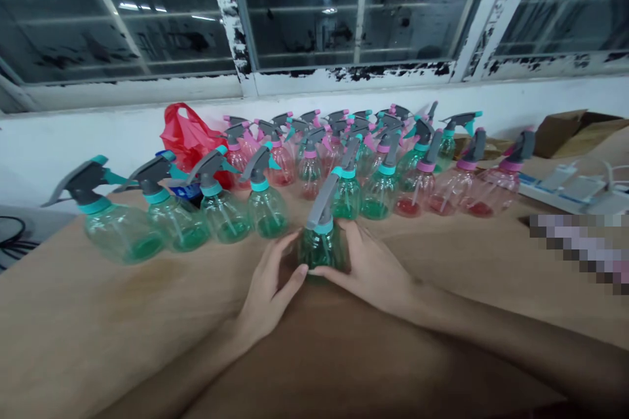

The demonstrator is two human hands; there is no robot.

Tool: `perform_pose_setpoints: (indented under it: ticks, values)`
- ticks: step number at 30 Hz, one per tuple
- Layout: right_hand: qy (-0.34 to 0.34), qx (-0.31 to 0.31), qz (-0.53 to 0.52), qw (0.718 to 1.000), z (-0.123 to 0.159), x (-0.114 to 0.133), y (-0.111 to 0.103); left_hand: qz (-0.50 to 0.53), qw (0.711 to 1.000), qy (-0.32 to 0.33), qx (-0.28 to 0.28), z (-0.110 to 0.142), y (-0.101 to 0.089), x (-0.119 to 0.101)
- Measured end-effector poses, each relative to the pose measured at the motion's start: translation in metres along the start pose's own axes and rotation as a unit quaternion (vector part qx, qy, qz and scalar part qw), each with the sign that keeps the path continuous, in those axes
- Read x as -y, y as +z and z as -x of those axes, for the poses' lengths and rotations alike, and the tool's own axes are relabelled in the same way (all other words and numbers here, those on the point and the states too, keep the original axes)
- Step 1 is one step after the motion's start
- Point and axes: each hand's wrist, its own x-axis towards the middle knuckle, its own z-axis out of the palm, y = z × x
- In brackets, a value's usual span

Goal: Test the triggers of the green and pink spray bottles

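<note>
The left hand (265,294) and right hand (378,272) wrap their fingers round a green bottle (320,247), maybe so it won't tip

The left hand (272,281) is bare, with slender fingers and a short thumbnail. Behind it the left forearm (196,353) is bare and slim, widening away from the wrist. The right hand (376,268) is bare too, as is the long, smooth right forearm (491,317) behind it.

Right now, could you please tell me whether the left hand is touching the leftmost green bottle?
Apart: the head view shows tabletop between the left hand and the leftmost green bottle.
</note>
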Motion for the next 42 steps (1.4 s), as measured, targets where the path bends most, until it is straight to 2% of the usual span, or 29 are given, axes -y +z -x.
perform_pose_setpoints:
  ticks: [3, 9, 17, 25, 33, 36, 39, 42]
  values:
    - [-0.024, -0.01, 0.078, 0.997, -0.016, -0.004, 0.0, -0.074, 0.997, -0.033, -0.003, 0.008, -0.006, 0.007]
    - [-0.008, -0.009, 0.188, 0.982, -0.049, -0.007, 0.004, -0.182, 0.982, -0.014, 0.036, 0.008, -0.007, 0.006]
    - [0.041, 0.002, 0.218, 0.975, -0.074, -0.003, 0.012, -0.217, 0.975, 0.013, 0.035, 0.01, -0.002, 0.015]
    - [0.076, 0.034, 0.219, 0.972, -0.091, -0.001, 0.018, -0.215, 0.975, 0.008, 0.049, 0.01, -0.001, 0.016]
    - [0.064, 0.009, 0.195, 0.979, -0.084, -0.003, 0.019, -0.217, 0.975, 0.004, 0.055, 0.011, -0.001, 0.017]
    - [0.037, -0.011, 0.166, 0.985, -0.068, -0.007, 0.007, -0.219, 0.974, 0.005, 0.052, 0.01, -0.002, 0.018]
    - [0.029, -0.05, 0.13, 0.99, -0.052, -0.022, -0.012, -0.221, 0.974, -0.001, 0.057, 0.009, -0.003, 0.017]
    - [0.07, -0.096, 0.135, 0.984, -0.043, -0.045, -0.028, -0.221, 0.973, -0.01, 0.061, 0.009, -0.003, 0.016]
